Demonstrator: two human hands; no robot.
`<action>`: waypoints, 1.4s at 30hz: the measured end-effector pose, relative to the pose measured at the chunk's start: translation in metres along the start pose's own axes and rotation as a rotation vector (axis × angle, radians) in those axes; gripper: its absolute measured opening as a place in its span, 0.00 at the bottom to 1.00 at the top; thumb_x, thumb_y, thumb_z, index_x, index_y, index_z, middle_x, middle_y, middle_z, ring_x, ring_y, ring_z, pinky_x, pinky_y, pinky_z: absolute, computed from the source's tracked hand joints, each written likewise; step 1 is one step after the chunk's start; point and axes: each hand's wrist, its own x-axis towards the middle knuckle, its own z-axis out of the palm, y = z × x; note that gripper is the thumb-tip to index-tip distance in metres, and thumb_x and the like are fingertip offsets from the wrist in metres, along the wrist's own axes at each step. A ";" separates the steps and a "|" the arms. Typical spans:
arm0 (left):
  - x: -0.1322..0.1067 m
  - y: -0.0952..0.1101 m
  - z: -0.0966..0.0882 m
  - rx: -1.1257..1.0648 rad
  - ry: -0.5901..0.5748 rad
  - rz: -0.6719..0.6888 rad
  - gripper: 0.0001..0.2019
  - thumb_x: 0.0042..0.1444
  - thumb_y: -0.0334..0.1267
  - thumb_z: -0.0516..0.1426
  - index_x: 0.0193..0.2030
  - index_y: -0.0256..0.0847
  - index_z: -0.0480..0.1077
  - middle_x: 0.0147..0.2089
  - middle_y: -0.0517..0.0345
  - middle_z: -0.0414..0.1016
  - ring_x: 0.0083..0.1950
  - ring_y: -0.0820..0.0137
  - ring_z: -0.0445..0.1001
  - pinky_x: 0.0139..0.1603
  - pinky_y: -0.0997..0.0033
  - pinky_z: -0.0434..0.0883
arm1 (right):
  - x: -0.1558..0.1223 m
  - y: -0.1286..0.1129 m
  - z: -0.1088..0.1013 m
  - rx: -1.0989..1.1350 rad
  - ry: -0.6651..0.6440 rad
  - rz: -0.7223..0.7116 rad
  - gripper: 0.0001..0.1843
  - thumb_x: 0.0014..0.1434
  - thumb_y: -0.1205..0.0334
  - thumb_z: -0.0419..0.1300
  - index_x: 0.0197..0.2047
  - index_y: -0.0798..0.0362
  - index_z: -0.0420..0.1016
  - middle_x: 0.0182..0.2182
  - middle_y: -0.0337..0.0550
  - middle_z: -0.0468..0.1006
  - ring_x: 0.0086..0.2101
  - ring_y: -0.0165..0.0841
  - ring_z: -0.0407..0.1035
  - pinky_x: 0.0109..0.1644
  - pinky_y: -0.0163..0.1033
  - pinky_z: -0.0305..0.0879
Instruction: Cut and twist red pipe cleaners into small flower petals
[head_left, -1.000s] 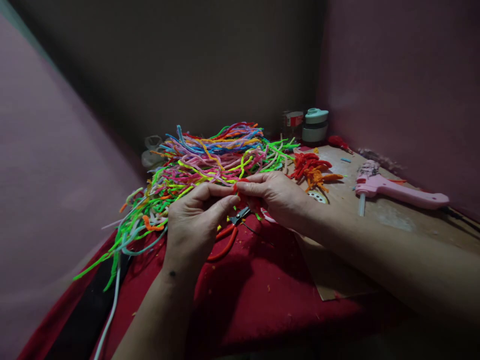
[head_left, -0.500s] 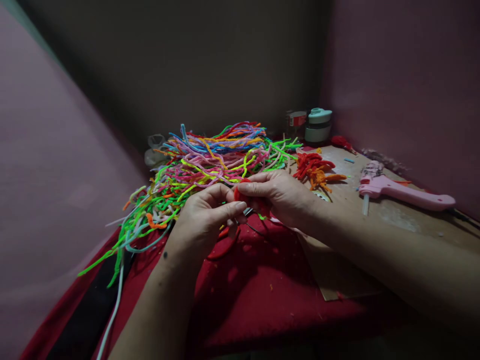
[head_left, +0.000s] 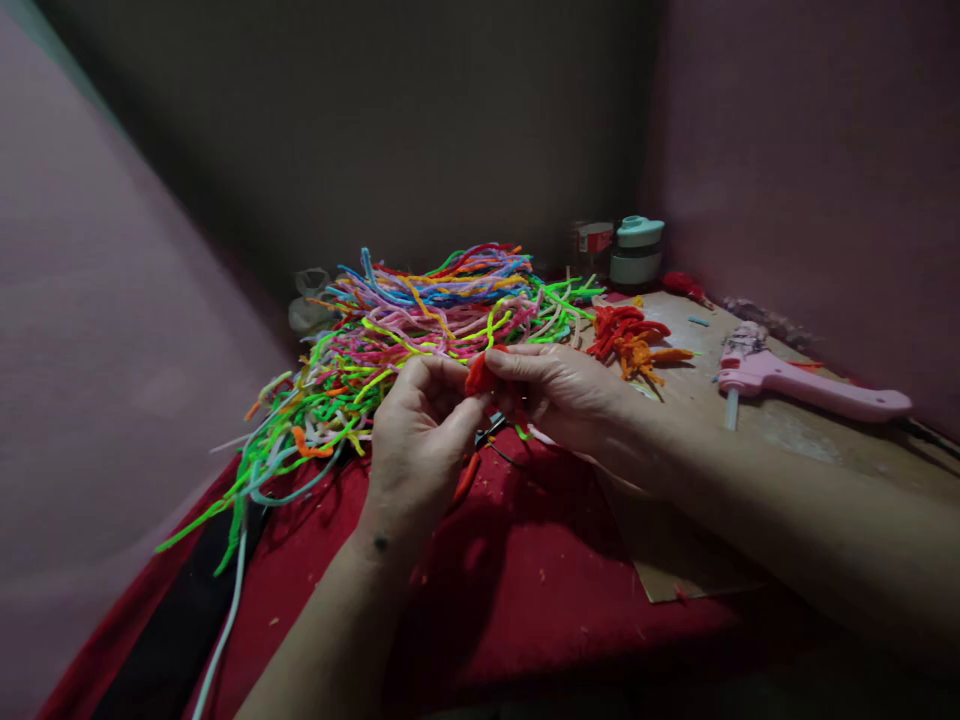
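Observation:
A bent red pipe cleaner piece is pinched between the fingertips of both hands at the middle of the view. My left hand grips its lower left side, thumb against the fingers. From the right, my right hand closes on it with thumb and forefinger, and more red fuzz shows under that palm. Below the hands, on the red cloth, lies a red-handled cutting tool, mostly hidden by my left hand. Behind them spreads a pile of many-coloured pipe cleaners.
On the right, a pink glue gun rests on a cardboard sheet. Red and orange pipe cleaner pieces lie beside the pile. A pale green-lidded container stands at the back. A white cord hangs at the left.
My left hand has shifted slightly up and right, its thumb now closer against the red piece. The red piece appears turned, with more of it showing. My right hand has barely moved.

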 end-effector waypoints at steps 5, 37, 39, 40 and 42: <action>-0.003 -0.011 0.003 0.309 0.105 0.256 0.16 0.45 0.26 0.57 0.43 0.41 0.62 0.33 0.63 0.68 0.33 0.75 0.71 0.36 0.76 0.68 | 0.000 0.001 0.001 0.019 0.037 0.035 0.05 0.46 0.65 0.64 0.22 0.59 0.75 0.19 0.37 0.70 0.21 0.23 0.58 0.25 0.32 0.50; 0.004 0.008 -0.008 -0.259 -0.315 -0.330 0.06 0.52 0.33 0.56 0.34 0.38 0.61 0.24 0.61 0.72 0.21 0.71 0.72 0.21 0.71 0.71 | -0.001 -0.003 0.000 -0.171 0.037 -0.054 0.09 0.40 0.65 0.68 0.24 0.59 0.73 0.19 0.37 0.72 0.20 0.24 0.64 0.26 0.33 0.59; 0.002 0.009 -0.007 -0.162 -0.289 -0.313 0.04 0.52 0.33 0.55 0.33 0.38 0.61 0.20 0.63 0.70 0.19 0.72 0.72 0.23 0.71 0.71 | -0.002 -0.004 0.001 -0.240 0.072 -0.076 0.09 0.40 0.65 0.68 0.23 0.59 0.73 0.18 0.36 0.71 0.19 0.23 0.62 0.25 0.32 0.57; 0.002 0.010 -0.006 -0.108 -0.270 -0.296 0.03 0.53 0.33 0.54 0.32 0.39 0.61 0.19 0.64 0.69 0.19 0.72 0.71 0.23 0.71 0.71 | -0.002 -0.004 0.001 -0.264 0.089 -0.083 0.09 0.40 0.65 0.68 0.23 0.59 0.73 0.18 0.36 0.70 0.19 0.23 0.61 0.25 0.32 0.57; 0.000 0.010 -0.004 -0.003 -0.231 -0.244 0.03 0.53 0.33 0.53 0.30 0.39 0.61 0.19 0.65 0.69 0.20 0.72 0.72 0.24 0.73 0.71 | -0.002 -0.003 0.002 -0.284 0.114 -0.091 0.09 0.39 0.65 0.68 0.22 0.59 0.73 0.17 0.35 0.70 0.19 0.23 0.60 0.24 0.32 0.56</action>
